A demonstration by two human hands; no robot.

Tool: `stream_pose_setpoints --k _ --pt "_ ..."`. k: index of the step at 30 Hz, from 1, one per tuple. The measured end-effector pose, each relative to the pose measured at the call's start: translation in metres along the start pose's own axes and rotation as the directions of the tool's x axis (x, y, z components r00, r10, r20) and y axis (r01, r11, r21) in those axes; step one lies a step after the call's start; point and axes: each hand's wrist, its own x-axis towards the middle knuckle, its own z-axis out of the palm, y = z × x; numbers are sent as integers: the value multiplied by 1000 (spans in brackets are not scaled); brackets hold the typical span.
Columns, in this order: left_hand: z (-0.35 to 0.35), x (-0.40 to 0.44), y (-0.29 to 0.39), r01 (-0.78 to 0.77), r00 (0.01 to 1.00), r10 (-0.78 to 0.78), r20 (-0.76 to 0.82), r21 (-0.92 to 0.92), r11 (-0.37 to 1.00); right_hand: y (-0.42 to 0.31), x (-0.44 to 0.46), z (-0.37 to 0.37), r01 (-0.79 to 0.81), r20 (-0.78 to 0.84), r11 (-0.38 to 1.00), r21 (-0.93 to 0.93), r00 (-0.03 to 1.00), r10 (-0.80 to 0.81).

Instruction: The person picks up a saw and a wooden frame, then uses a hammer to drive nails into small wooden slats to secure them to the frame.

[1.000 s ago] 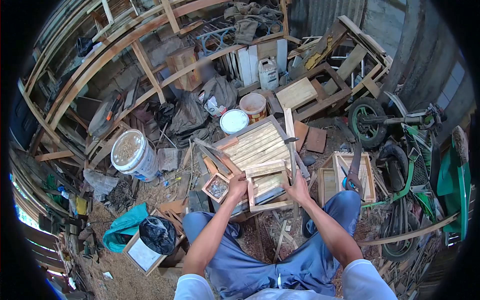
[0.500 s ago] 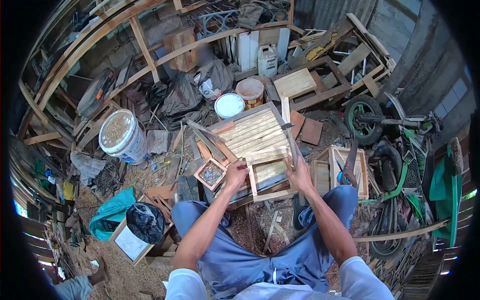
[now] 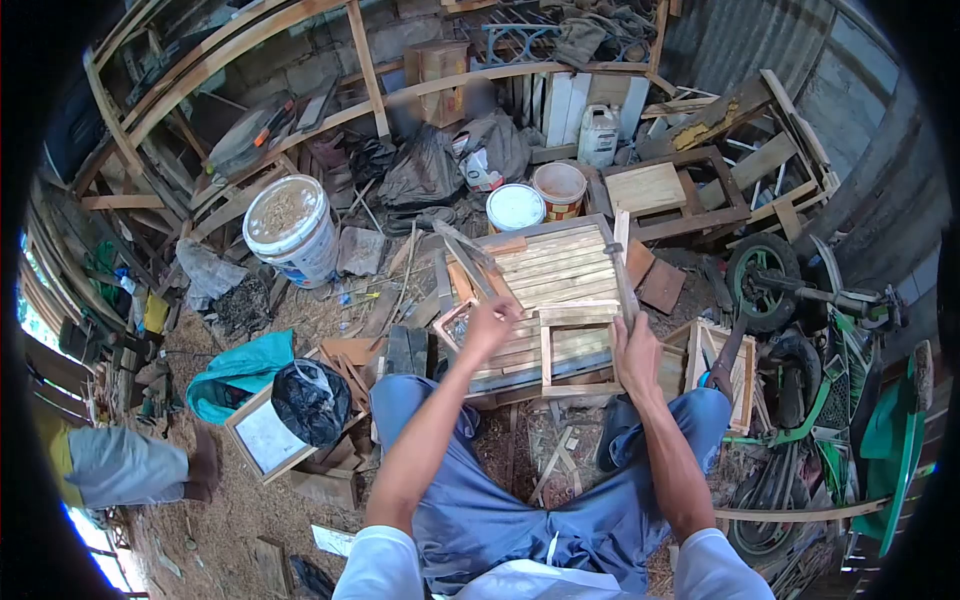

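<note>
My right hand (image 3: 637, 360) is closed around the handle of a hammer (image 3: 622, 280), which points away from me with its head at the far end. Close to that hand, a small wooden frame (image 3: 547, 358) rests on the slatted wooden work surface (image 3: 560, 262). My left hand (image 3: 488, 328) hovers left of the frame, apart from it, with its fingers curled together; whatever they may hold is too small to make out. Partly hidden behind the left hand is a small wooden box (image 3: 447, 322) of metal bits. Wooden strips (image 3: 466, 262) lie just beyond this hand.
On the left stands a bucket of sawdust (image 3: 287, 215). A white-lidded bucket (image 3: 515, 207) is beyond the work surface. To the right are a wooden box (image 3: 742, 385), a saw (image 3: 728, 358) and a green motorbike (image 3: 800, 400). Another person's leg (image 3: 130, 466) shows at lower left.
My left hand has left the frame's corner and lifted beside the small box. My right hand has come off the frame's side, still gripping the hammer. The view has swung left.
</note>
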Motion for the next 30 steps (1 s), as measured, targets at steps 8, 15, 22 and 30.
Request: stream_pose_setpoints --k 8,15,22,30 --pt "-87 -2 -1 -260 963 262 61 459 850 -39 -3 52 286 191 876 388 905 -380" --pt "-89 10 -25 -154 985 63 161 646 748 -86 1 62 -232 629 873 429 771 -104" --pt "-83 4 -30 -321 947 218 236 707 630 -78 1 62 -193 567 885 424 819 -93" --pt "-75 3 -25 -280 960 194 204 768 576 -72 -6 65 -178 521 857 484 845 -119"
